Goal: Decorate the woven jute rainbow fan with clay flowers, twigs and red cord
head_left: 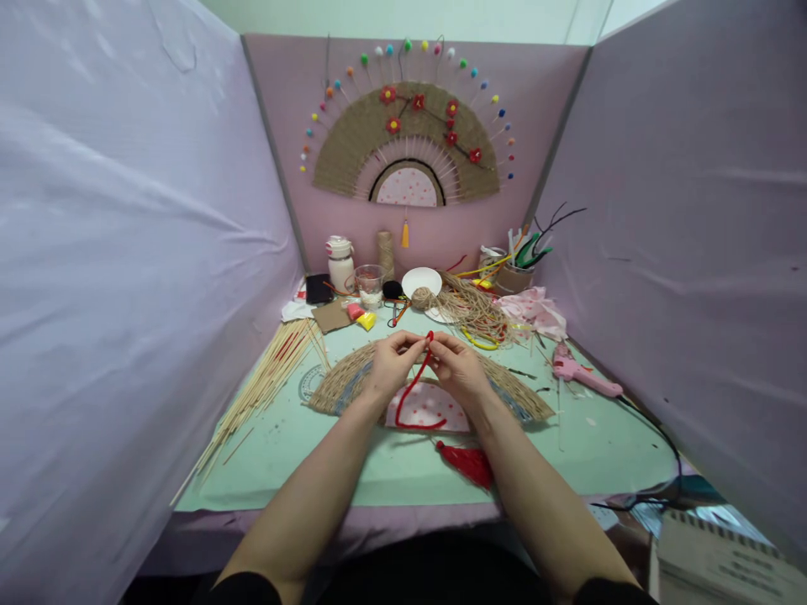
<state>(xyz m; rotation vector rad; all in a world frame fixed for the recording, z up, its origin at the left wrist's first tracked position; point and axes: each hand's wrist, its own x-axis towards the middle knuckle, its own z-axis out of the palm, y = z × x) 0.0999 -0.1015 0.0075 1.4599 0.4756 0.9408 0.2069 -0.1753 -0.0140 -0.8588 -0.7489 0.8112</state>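
Observation:
Between my fingertips is one end of a red pipe cleaner (pixel 411 391), bent into a small loop at the top. My left hand (pixel 396 360) pinches it from the left. Close against it, my right hand (pixel 455 361) pinches the same end from the right. The long tail hangs down and bends across the pink dotted half-round centre (pixel 455 402) of a woven twine fan (pixel 344 378). That fan lies flat under both hands, which hide part of its middle. Below it, near my right forearm, lies a red tassel (pixel 467 464).
Thin bamboo sticks (pixel 265 378) lie at the left beside a protractor (pixel 310 383). A pink glue gun (pixel 583 372) with a black cord rests at the right. Twine (pixel 470 307), a white bowl (pixel 422 281) and a white bottle (pixel 340 267) stand behind. A finished fan (pixel 353 134) hangs on the back panel.

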